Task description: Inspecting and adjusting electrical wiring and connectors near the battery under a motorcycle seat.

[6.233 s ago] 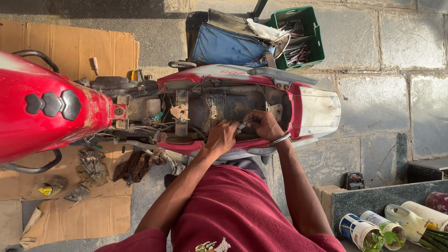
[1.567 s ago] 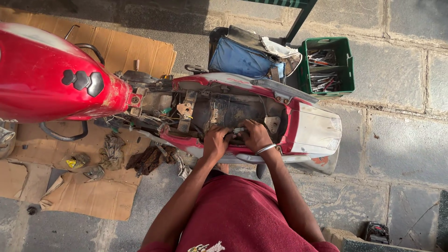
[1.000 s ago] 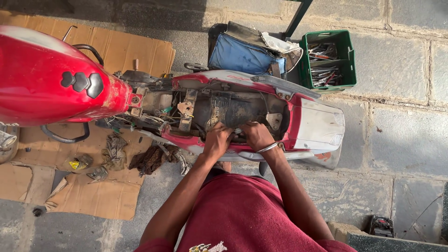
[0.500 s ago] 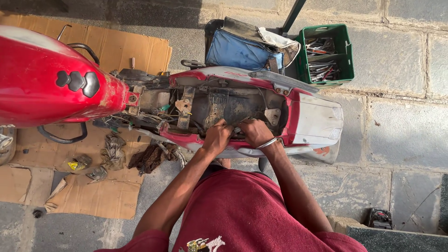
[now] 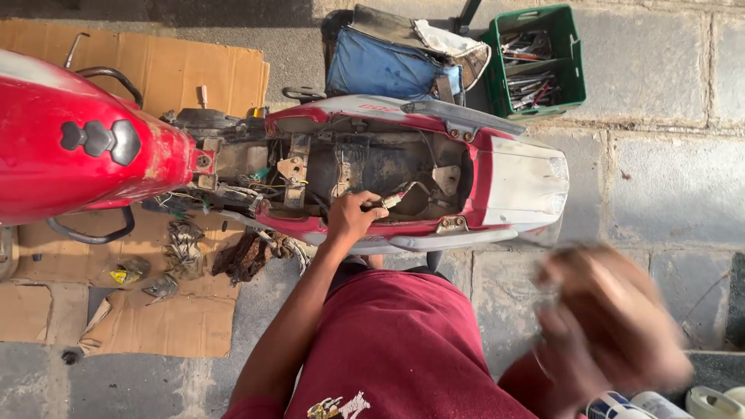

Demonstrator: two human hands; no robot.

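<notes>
Motorcycle seat bay open, left hand gripping small connector, right hand blurred, grip unreadable

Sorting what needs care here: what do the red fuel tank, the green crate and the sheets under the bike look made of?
Red fuel tank: likely painted metal, glossy, with scuffs near its rear edge. Green crate: moulded plastic, matt, thin ribbed walls. Sheets: brown corrugated cardboard, creased, with torn edges.
</notes>
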